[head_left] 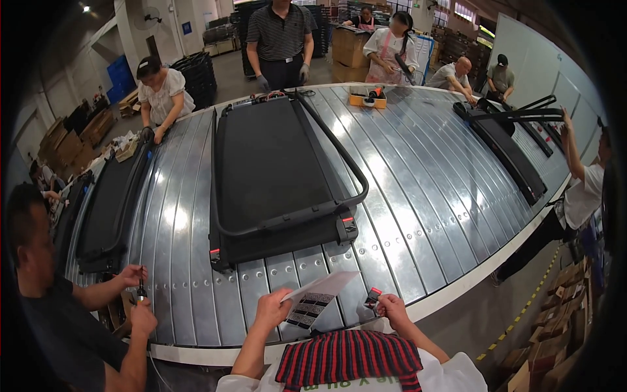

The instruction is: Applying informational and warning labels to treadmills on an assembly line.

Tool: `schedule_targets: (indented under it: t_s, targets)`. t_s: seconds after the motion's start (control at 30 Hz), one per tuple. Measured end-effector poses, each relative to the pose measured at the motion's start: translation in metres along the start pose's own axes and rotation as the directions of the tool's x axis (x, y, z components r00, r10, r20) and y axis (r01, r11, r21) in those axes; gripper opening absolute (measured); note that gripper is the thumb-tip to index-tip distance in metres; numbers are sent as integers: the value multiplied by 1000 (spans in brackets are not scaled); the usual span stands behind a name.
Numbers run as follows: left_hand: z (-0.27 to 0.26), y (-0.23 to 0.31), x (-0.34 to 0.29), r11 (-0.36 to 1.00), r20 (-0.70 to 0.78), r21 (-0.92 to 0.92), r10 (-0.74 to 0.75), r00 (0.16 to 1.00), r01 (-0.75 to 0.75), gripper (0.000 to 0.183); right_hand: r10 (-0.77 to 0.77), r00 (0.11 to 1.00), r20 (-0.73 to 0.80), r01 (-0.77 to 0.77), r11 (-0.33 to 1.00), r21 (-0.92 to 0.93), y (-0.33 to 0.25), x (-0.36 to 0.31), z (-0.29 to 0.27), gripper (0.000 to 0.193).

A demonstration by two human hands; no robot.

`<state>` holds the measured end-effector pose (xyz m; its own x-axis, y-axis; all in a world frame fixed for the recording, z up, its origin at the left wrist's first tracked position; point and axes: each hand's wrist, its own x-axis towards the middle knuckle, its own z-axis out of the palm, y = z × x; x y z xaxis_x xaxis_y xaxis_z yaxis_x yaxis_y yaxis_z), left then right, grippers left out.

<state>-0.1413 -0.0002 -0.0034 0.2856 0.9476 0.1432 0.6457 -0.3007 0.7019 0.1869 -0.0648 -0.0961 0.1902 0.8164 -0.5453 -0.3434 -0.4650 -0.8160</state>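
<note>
A white sheet with rows of black printed labels (323, 294) is pinched in my left hand (270, 310), over the near edge of the metal table. To its right, my right hand (393, 310) grips a small black and red piece (373, 297) between thumb and fingers; whether it is a label or a part I cannot tell. Beyond both hands lies a black treadmill (271, 157) with a bent tube handrail (343, 157) around it. Red marks show on its near corner pieces (347, 227). Neither hand touches the treadmill.
The slatted metal conveyor (418, 196) curves across the view. More treadmills lie at left (108, 202) and right (509, 157). An orange tool tray (368, 98) sits at the far edge. At left a person holds a screwdriver (141, 291); other people stand around. Cardboard (548, 333) is stacked lower right.
</note>
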Motion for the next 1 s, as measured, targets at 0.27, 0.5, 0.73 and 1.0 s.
schedule_targets:
  t_s: [0.27, 0.5, 0.73, 1.0]
  targets:
    - [-32, 45, -5, 979, -136, -182, 70, 988, -94, 16, -19, 1000, 23, 20, 998, -58, 5, -1, 7, 13]
    - [-68, 104, -15, 835, -316, -206, 437, 842, -510, 14, -55, 998, 14, 55, 997, -47, 9, -10, 10, 16]
    - [-87, 111, -22, 720, -413, -298, 494, 765, -626, 19, -69, 998, 1, 69, 994, -79, 24, -13, 17, 16]
    - [-111, 117, -25, 638, -424, -358, 540, 727, -682, 19, -78, 997, -16, 76, 994, -75, 29, -25, 34, 16]
